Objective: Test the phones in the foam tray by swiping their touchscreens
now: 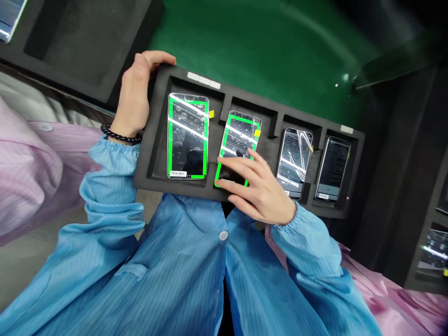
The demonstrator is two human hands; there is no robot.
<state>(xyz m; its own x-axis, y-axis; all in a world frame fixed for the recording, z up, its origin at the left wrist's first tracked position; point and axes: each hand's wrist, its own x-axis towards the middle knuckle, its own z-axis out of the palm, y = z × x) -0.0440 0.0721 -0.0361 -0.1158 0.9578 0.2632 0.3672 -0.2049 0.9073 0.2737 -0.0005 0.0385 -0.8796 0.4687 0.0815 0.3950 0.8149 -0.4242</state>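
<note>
My left hand (135, 93) grips the upper left end of a black foam tray (149, 158), with some fingers hidden behind its edge. Over the lower part of a smartphone with a green-bordered screen (238, 135), my right hand (259, 189) spreads its fingers; whether they press on it I cannot tell. To the left, a larger phone with a green border (188, 140) lies in its own recess. Two more phones with dark text screens, one beside my right hand (296, 158) and another at the tray's right end (333, 168), rest in recesses. Yellow tabs stick to the phones' edges.
Behind the tray spreads a green work surface (252, 46). Another black tray (87, 42) stands at upper left, near part of a device (10, 18). More dark trays (420, 186) with devices sit at the right. Pink sleeves of people show on both sides.
</note>
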